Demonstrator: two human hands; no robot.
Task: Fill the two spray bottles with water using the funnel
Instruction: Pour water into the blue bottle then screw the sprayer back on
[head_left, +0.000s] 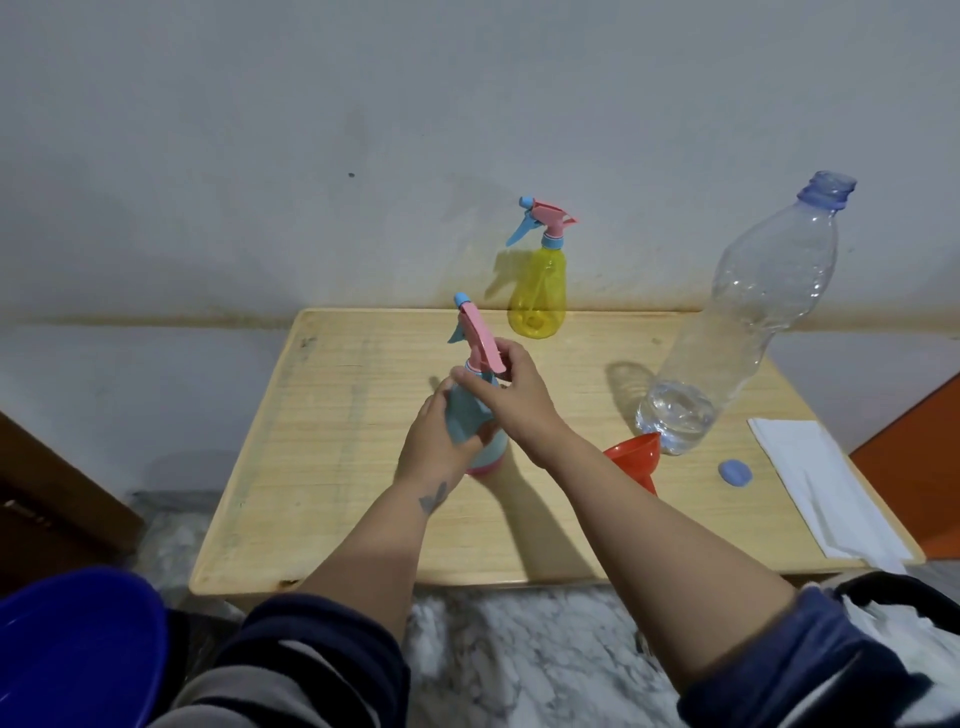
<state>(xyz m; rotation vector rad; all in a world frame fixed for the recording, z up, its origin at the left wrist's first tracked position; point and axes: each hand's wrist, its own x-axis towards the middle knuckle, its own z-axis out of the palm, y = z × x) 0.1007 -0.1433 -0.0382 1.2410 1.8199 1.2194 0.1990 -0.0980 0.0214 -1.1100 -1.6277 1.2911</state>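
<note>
Currently both hands on the blue spray bottle (470, 415), mid-table.
Left hand (434, 441) wraps the body, fingers curled round it; right hand (511, 392) pinches the pink trigger head (480, 338) at the neck. Yellow spray bottle (537, 291) stands at the far edge, red funnel (631, 454) and water bottle (737, 332) to the right. Wooden table (322, 467), grey wall (260, 156), marble floor (519, 665).

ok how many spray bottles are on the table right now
2. The blue spray bottle stands mid-table, held by the left hand while the right hand grips its pink trigger head. The yellow spray bottle stands at the far edge.
</note>
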